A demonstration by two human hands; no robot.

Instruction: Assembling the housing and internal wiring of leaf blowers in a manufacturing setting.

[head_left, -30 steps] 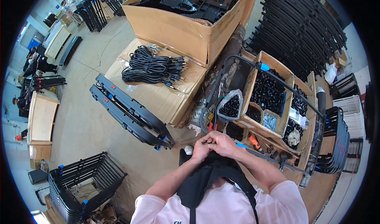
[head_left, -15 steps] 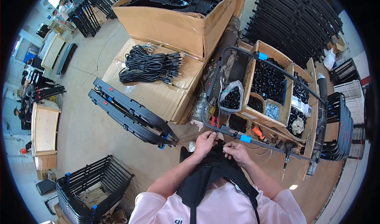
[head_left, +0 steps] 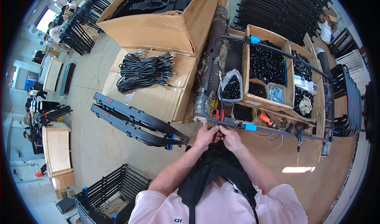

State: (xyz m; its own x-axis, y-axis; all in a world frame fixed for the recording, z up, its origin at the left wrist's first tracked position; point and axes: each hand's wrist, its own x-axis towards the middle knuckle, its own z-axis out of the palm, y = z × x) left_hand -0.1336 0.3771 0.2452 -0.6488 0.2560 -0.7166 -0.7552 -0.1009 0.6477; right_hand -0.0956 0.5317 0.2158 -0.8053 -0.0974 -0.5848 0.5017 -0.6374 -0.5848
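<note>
At the near edge of the dark tubular frame [head_left: 233, 125], my left hand [head_left: 206, 137] and right hand [head_left: 230, 138] pinch a small dark piece [head_left: 215, 137], its shape mostly hidden from me.

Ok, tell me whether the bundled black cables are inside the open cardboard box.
No, the black cables lie outside the open box, on top of the lower cardboard box.

Left hand [head_left: 206, 137] and right hand [head_left: 230, 139] meet by the black tubular frame [head_left: 231, 124]; bundled black cables [head_left: 143, 71] lie farther left.
</note>
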